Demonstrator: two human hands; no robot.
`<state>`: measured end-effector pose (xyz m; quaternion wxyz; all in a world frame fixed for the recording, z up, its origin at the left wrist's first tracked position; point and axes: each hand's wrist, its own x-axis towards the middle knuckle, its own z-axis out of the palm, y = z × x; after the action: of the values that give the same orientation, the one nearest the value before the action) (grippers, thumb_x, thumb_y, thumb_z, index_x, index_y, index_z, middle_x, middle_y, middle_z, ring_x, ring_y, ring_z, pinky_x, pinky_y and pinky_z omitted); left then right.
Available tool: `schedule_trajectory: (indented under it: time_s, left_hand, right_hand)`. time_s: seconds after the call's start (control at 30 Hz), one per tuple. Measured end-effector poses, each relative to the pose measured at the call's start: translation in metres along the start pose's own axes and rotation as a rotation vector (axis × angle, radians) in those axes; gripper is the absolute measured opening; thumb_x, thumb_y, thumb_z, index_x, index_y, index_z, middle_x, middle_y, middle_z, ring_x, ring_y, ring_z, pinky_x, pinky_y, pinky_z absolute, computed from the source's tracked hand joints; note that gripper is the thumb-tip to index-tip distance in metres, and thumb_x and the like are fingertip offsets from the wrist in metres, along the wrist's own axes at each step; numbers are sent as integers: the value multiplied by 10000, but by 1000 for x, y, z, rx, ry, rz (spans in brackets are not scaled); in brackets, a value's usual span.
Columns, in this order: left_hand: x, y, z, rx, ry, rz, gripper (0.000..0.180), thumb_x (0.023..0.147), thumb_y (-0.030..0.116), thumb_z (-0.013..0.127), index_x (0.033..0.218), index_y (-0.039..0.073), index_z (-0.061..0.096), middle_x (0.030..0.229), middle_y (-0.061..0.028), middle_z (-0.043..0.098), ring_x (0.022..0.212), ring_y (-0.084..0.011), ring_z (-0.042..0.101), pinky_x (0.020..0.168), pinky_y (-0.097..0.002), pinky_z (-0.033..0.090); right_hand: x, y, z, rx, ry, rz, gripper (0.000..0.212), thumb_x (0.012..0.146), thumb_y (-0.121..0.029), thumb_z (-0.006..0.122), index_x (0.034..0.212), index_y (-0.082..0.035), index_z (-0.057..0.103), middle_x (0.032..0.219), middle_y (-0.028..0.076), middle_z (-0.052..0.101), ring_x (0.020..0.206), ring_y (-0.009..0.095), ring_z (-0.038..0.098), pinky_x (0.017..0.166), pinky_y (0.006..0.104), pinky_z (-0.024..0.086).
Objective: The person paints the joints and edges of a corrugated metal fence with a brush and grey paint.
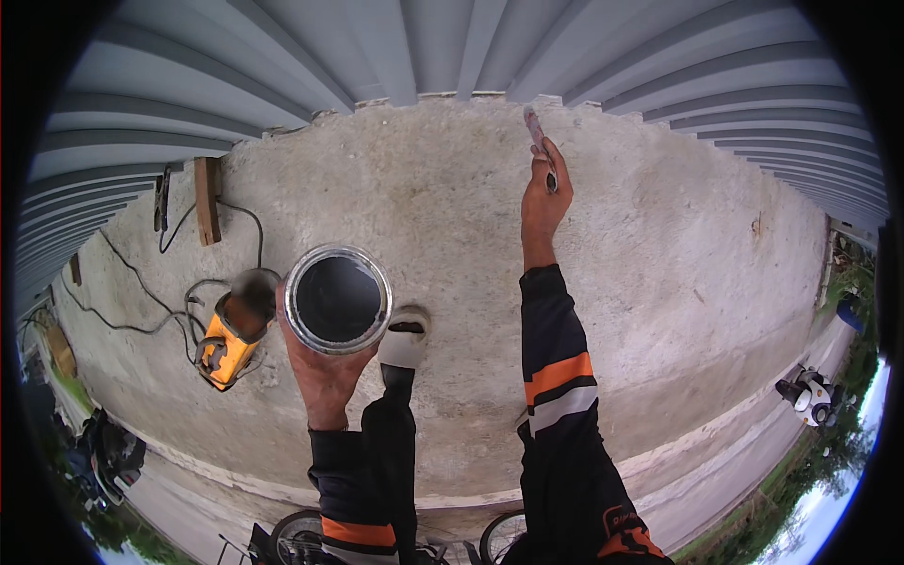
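Note:
My left hand (pixel 325 381) is wrapped round an open paint can (pixel 339 299), holding it above the concrete floor. Dark grey paint shows inside, below the can's shiny metal rim. Out ahead and to the right, my right hand (pixel 547 188) grips a paintbrush (pixel 535 130) by its handle. The brush's tip is close to the bottom edge of the grey corrugated wall (pixel 433 52); whether it touches the wall I cannot tell.
A yellow-and-black machine (pixel 226 344) with dark cables stands on the floor to the left. Beyond it, a wooden block (pixel 207 201) leans near the wall. A shoe (pixel 406 339) shows beside the can. Parked motorbikes, including a white one (pixel 810 396), line the road behind.

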<state>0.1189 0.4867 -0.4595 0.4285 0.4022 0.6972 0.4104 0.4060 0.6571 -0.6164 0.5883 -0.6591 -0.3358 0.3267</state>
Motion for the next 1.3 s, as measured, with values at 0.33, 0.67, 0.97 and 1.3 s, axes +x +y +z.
schedule_trajectory:
  time_s: [0.33, 0.67, 0.97, 1.3]
  left_hand:
    - [7, 2, 4, -54, -11, -28, 1274, 613, 37, 999, 1630, 77, 232, 1527, -113, 483, 1406, -251, 522, 1210, -414, 444]
    - [12, 13, 8, 17, -44, 20, 1197, 621, -32, 964, 1595, 83, 277, 1487, -101, 500, 1367, -244, 551, 1166, -403, 505]
    - [17, 24, 22, 43, -78, 65, 1098, 641, -13, 956, 1543, 84, 338, 1436, -88, 530, 1328, -222, 572, 1144, -379, 496]
    - [21, 32, 23, 100, -69, 90, 1066, 650, 42, 966, 1528, 74, 363, 1411, -89, 534, 1311, -223, 576, 1137, -364, 477]
  right_hand:
    - [27, -15, 5, -144, -16, -229, 308, 1066, -69, 587, 1336, 8, 713, 1264, 122, 740, 1133, 181, 700, 985, 299, 538]
    - [9, -77, -4, -110, 59, -389, 296, 1040, -94, 627, 1304, -59, 754, 1179, 131, 765, 1108, 208, 673, 952, 325, 537]
    - [39, -43, 10, -404, 72, -256, 273, 989, -116, 685, 1240, -90, 788, 1087, 119, 775, 1051, 226, 683, 894, 377, 560]
    - [16, -38, 3, -269, 96, -325, 273, 993, -81, 678, 1240, -93, 794, 1052, 115, 776, 1022, 191, 658, 871, 360, 546]
